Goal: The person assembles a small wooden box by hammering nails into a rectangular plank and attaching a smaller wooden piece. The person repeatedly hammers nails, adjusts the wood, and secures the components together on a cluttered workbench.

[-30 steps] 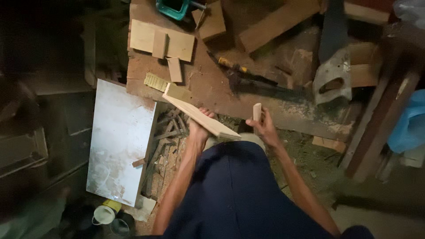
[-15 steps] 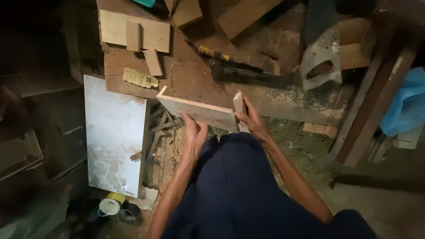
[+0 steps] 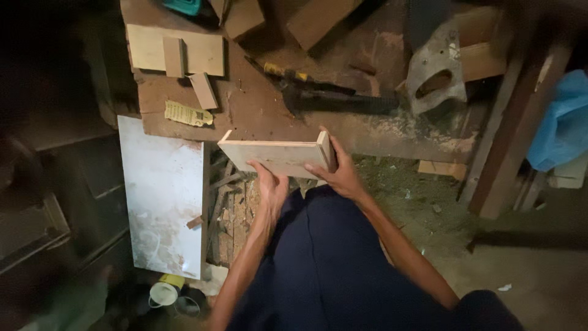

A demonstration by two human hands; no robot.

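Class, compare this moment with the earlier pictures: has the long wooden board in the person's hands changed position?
Yes. The wooden board pointed diagonally away from the brown workbench edge; now it lies roughly parallel to that edge, gripped by left hand and right hand.

wooden board (image 3: 278, 156): pale tan | sheet (image 3: 164, 193): white, stained | bag (image 3: 560, 125): blue | trousers (image 3: 343, 270): navy

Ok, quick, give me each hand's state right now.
Left hand: closed on the near edge of the flat wooden board.
Right hand: closed on the small upright wooden piece at the board's right end.
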